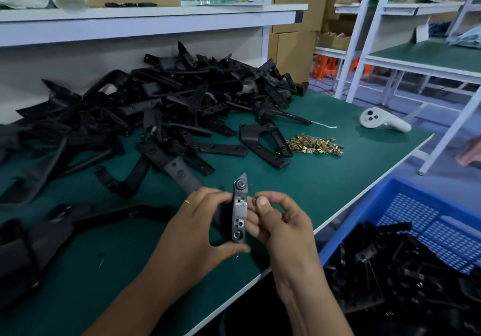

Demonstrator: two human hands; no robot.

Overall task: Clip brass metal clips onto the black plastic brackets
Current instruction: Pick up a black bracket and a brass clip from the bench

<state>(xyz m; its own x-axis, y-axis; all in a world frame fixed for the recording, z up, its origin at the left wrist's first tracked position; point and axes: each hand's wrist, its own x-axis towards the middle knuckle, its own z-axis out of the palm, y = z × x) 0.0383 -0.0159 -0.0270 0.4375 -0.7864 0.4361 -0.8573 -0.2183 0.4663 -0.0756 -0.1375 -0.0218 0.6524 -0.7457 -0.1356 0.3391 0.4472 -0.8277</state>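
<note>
Green bench [325, 179] w/ bracket pile [161, 106], white shelving [364, 36].

Black brackets [156, 106], brass clips [315, 145]

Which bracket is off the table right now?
The bracket gripped upright in the left hand, beside the right hand. The others lie in the pile or in the blue crate.

Two bare forearms showing, no sleeves; left hand [197, 221] wearing a thin gold ring [187, 201]; right hand [282, 221] wearing nothing.
</note>
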